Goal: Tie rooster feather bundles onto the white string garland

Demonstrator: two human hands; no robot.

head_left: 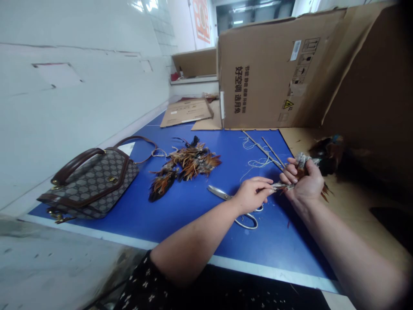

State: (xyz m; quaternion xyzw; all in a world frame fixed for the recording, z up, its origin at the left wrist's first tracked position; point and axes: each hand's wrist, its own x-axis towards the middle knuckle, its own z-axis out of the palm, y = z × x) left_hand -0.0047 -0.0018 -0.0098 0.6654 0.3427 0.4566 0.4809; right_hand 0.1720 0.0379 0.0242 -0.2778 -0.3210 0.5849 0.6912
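Observation:
My left hand (253, 194) is closed in a pinch on the quill ends of some feathers (280, 186) just above the blue table (193, 215). My right hand (303, 180) is wrapped round a bundle of brown feathers (325, 159), whose dark tips stick out to the right and whose pale wrapped end shows above my fingers. The two hands meet at the quills. Metal scissors (237, 206) lie flat on the table under my left hand.
A pile of loose brown and orange feathers (187, 165) lies mid-table. A patterned handbag (92, 183) sits at the left. Thin sticks (264, 150) and white string (256, 163) lie behind the hands. A big cardboard box (274, 73) stands at the back, flat cardboard (355, 206) at the right.

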